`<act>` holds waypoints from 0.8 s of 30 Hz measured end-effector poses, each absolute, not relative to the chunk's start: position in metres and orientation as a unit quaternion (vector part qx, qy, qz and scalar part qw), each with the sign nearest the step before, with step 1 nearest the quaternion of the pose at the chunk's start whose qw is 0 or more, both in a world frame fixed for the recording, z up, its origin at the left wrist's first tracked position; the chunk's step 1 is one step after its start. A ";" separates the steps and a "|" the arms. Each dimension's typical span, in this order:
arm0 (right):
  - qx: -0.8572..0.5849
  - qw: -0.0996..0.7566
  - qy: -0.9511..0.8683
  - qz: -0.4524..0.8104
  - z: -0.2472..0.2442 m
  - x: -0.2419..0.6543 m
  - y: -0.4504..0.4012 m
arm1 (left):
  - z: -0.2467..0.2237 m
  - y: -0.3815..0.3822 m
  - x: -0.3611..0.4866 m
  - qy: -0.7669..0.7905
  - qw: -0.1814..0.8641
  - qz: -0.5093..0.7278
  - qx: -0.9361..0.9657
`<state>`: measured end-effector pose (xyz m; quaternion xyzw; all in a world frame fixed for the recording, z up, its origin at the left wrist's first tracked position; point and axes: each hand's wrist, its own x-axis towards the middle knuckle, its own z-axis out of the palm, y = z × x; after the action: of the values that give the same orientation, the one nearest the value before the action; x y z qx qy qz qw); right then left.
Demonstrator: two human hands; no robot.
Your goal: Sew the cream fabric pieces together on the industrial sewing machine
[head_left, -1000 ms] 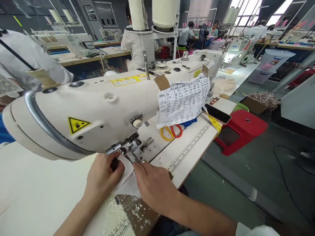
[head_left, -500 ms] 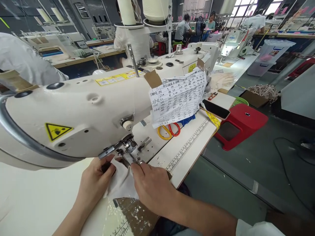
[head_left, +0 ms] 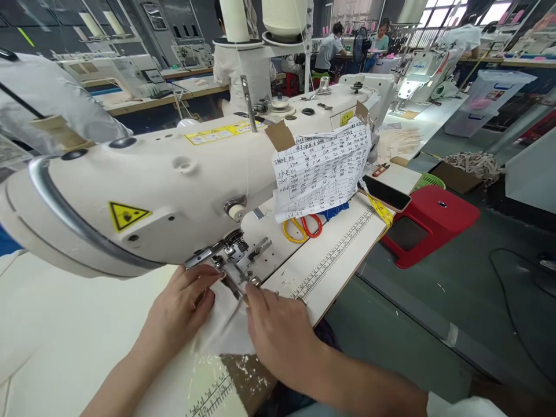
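A white cloth (head_left: 226,324) lies under the needle area of a cream sewing machine (head_left: 208,179). My left hand (head_left: 185,307) is at the cloth's left edge, fingers bent and pressed together on it, close to the metal presser parts (head_left: 234,249). On the cloth's right side, my right hand (head_left: 278,324) pinches the cloth beside a small metal guide. The fingertips of both hands are partly hidden by the cloth and metal parts.
Scissors with yellow and red handles (head_left: 304,227) lie behind the guide. A handwritten sheet (head_left: 321,171) hangs on the machine. Right of it are a phone (head_left: 384,193), a yellow tape measure (head_left: 380,211) and a red stool (head_left: 438,220). Other people sit farther back.
The whole view has shifted, so the machine appears farther right. My left hand's fingers have moved forward over the cloth toward the presser parts. My right hand stays at the cloth's right side.
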<state>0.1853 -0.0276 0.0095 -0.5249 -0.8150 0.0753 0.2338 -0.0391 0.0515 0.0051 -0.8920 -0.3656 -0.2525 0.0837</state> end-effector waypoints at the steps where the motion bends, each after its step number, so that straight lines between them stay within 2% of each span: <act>1: -0.524 0.248 -0.808 0.109 0.010 0.192 -0.038 | 0.008 0.049 -0.038 -0.365 0.076 -0.241 -0.896; 4: -0.502 0.290 -0.787 0.212 0.009 0.213 -0.073 | 0.015 0.038 -0.029 -0.374 0.090 -0.201 -0.901; 7: -0.495 0.284 -0.783 0.247 0.004 0.228 -0.096 | 0.018 0.026 -0.013 -0.398 0.140 -0.180 -0.889; 12: -0.467 0.281 -0.808 0.224 0.000 0.236 -0.093 | 0.008 0.012 0.004 -0.422 0.204 -0.198 -0.861; 17: -0.467 0.284 -0.816 0.190 0.004 0.236 -0.084 | 0.002 0.007 -0.003 -0.419 0.180 -0.205 -0.866; 24: -0.475 0.230 -0.830 0.182 0.012 0.235 -0.083 | 0.002 0.007 -0.005 -0.408 0.199 -0.194 -0.869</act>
<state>0.2353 -0.0830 0.0116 -0.4754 -0.8296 0.1816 0.2297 -0.0049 0.0065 0.0022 -0.8694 -0.4085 -0.1937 0.1994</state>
